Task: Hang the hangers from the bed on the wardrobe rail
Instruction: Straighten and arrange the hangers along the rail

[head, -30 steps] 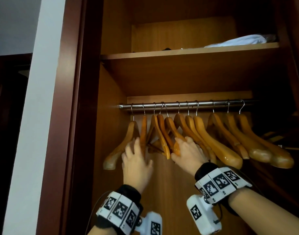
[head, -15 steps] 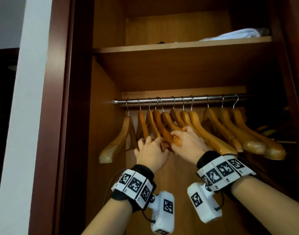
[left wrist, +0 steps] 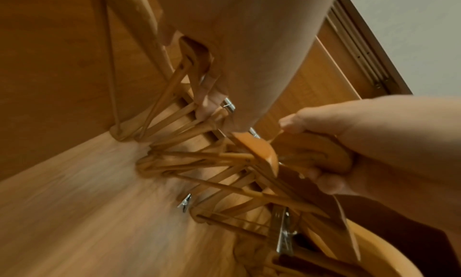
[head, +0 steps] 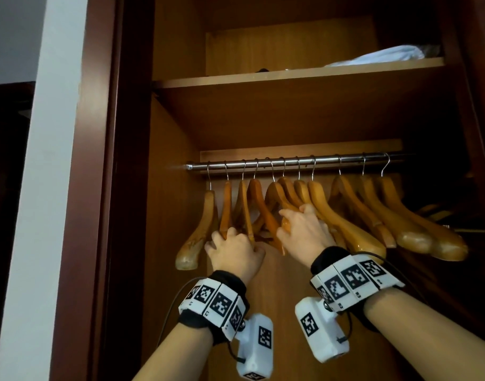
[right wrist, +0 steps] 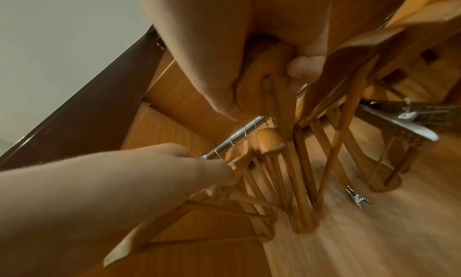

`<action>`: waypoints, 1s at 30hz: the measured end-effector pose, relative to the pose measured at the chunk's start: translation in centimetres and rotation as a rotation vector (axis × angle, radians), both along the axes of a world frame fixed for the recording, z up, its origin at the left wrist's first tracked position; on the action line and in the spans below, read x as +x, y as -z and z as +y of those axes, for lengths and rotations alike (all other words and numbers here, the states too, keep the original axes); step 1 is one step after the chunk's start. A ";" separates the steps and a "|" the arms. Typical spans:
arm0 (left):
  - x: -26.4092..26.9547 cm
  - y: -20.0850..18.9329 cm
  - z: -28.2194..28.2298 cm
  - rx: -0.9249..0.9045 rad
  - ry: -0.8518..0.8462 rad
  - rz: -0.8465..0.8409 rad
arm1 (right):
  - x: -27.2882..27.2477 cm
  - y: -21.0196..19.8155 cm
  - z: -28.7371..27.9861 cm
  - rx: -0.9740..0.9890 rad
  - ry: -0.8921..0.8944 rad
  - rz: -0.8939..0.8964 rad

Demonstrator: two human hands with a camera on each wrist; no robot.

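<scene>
Wardrobe rail (head: pixel 291 162) — glossy wooden hangers (head: pixel 343 215) — both hands (head: pixel 304 232) gripping.

Eleven wooden hangers (head: pixel 343 215) hang by metal hooks on one steel rail (head: pixel 326 161), from 9 o'clock across to 3 o'clock. Two hands reach among them: one left hand (head: pixel 236 250) at 7 o'clock, one right hand (head: pixel 304 232) at center. One shelf (head: pixel 263 77) sits at 12 o'clock, bearing one white cloth (head: pixel 379 57).
</scene>
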State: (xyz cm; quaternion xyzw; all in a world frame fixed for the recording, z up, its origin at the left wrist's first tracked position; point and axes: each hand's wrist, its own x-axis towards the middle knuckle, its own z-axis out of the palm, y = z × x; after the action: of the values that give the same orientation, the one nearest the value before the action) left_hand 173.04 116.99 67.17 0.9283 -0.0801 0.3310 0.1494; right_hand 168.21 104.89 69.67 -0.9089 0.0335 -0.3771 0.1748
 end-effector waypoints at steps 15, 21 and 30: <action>0.1 0.4 0.4 -0.060 0.017 -0.065 | -1.4 0.7 -0.7 -0.140 0.080 0.064; -0.6 1.0 -0.7 -0.009 0.040 -0.227 | -2.7 -0.1 -2.1 -0.211 0.155 -0.082; -3.8 0.4 -5.4 -0.112 0.467 -0.350 | -2.4 -2.0 -9.4 -0.067 0.354 0.154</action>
State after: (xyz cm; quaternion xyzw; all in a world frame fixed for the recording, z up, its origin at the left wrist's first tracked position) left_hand 169.26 111.60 66.78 0.8038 -0.2979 0.4466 0.2563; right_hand 165.81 95.48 71.63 -0.9202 0.1938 -0.3324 0.0723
